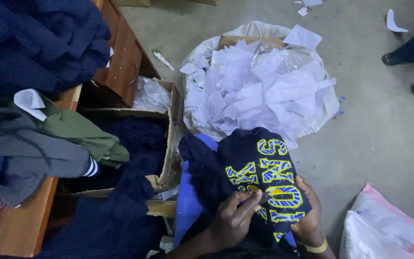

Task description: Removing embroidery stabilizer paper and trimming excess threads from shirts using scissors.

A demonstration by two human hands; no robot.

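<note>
Both hands (235, 218) (307, 211) grip soft navy garment (245, 163) with stitched lettering.

- I see a dark navy garment (250, 168) of soft matt knit cloth; its yellow and blue lettering (276, 180) looks stitched, raised and slightly sheeny.
- My left hand (233, 220) pinches a small tool (269, 193) with a dull metallic glint; I cannot tell more.
- My right hand (307, 211) wears a smooth yellowish wristband (318, 248), plastic or rubber.
- The sack (264, 81) holds matt white paper scraps and crinkled glossy clear film.
- The desk (120, 57) is smooth brown wood with a metal handle.
- The box (168, 144) is rough, worn cardboard.
- The floor (374, 124) is matt grey concrete.
</note>
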